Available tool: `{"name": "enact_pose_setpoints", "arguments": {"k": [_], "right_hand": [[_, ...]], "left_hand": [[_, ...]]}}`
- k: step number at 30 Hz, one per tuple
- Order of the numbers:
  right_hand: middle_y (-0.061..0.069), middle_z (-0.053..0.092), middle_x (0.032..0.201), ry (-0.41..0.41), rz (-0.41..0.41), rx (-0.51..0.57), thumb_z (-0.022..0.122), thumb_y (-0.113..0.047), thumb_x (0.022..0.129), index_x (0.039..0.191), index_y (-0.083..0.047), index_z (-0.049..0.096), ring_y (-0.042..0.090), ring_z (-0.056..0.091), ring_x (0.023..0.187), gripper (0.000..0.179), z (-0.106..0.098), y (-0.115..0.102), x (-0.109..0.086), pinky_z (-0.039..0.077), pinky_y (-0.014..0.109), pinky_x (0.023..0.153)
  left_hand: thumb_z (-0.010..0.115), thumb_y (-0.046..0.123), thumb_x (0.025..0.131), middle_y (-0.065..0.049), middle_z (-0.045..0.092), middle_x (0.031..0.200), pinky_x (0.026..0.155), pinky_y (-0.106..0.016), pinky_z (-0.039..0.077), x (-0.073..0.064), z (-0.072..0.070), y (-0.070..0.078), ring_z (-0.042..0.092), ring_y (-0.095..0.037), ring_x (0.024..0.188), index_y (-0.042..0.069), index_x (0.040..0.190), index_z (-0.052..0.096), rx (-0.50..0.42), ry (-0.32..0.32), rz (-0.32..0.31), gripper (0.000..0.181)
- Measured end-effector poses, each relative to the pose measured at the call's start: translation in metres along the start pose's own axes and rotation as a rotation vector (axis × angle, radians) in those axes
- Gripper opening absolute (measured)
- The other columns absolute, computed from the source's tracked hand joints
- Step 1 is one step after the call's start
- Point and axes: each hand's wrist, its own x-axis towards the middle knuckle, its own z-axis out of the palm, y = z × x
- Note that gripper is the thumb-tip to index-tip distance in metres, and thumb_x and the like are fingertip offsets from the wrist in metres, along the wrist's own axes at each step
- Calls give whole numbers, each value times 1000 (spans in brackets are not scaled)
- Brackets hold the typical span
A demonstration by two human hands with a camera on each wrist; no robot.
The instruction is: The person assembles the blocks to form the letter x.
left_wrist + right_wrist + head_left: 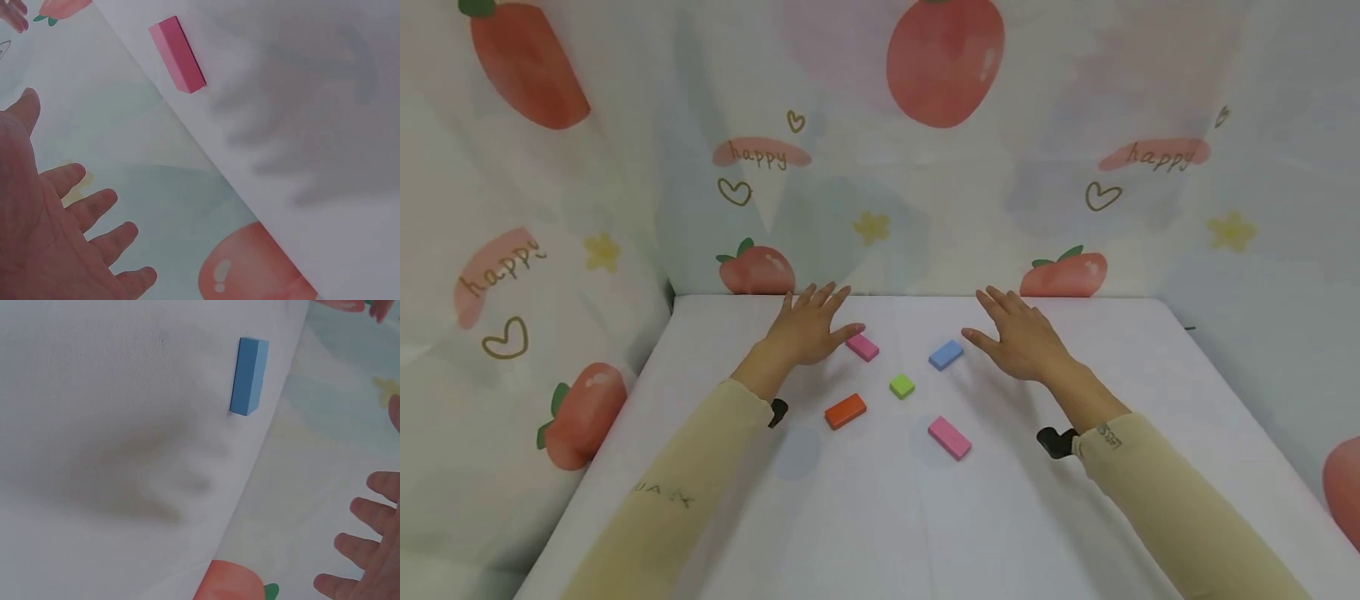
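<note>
My left hand (808,329) hovers over the far left of the white table with its fingers spread, holding nothing. Its thumb overlaps a pink block (862,347) in the head view; the left wrist view shows this pink block (178,55) on the tabletop, apart from the fingers. On the other side my right hand (1021,337), fingers also spread, holds nothing. Nearest to it lies a blue block (946,355), which the right wrist view shows as a long blue block (249,376). Between the hands and nearer me lie a small green block (902,386), an orange block (846,412) and another pink block (950,438).
The white table (865,533) meets a fabric backdrop (925,208) printed with fruit, hearts and the word happy at its far edge. More of this fabric hangs along the left and right sides. Both hands cast soft shadows on the tabletop.
</note>
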Motion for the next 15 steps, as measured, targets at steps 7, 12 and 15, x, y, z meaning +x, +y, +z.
{"name": "enact_pose_setpoints", "arguments": {"k": [7, 12, 15], "right_hand": [[16, 15, 174, 21, -12, 5, 50, -54, 105, 167, -13, 16, 46, 8, 160, 82, 1, 2, -8, 8, 68, 125], [17, 18, 173, 30, -33, 5, 53, -53, 105, 166, -12, 20, 47, 11, 159, 81, 3, 3, -14, 11, 68, 124], [17, 19, 173, 38, -47, 3, 53, -52, 105, 166, -11, 20, 47, 13, 159, 81, 4, 3, -17, 12, 67, 125]], "left_hand": [[43, 67, 102, -9, 24, 173, 126, -66, 12, -4, 1, 8, 20, -37, 160, 25, 167, 17, -36, -1, 9, 82], [46, 66, 102, -9, 25, 172, 126, -66, 12, -6, 4, 12, 20, -36, 160, 23, 167, 19, -71, -12, 14, 82], [46, 65, 102, -8, 25, 172, 126, -66, 12, -8, 5, 14, 20, -37, 160, 24, 167, 19, -77, -10, 14, 82]]}}
